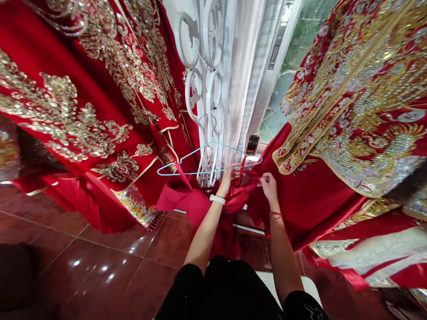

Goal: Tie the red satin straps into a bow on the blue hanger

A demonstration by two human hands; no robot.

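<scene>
A light blue wire hanger (200, 162) hangs on a white ornate metal rack (203, 89). A plain red satin garment (200, 202) hangs from it by a thin red strap (243, 165). My left hand (228, 178), with a white wristband, is closed on the red fabric just under the hanger's right side. My right hand (268, 186), with a red string on the wrist, pinches the same red fabric a little to the right and pulls it taut.
Red gowns with gold and silver embroidery hang close on the left (83, 102) and the right (360, 102). A window (293, 58) with a white curtain is behind the rack. The floor (100, 266) is glossy brown tile.
</scene>
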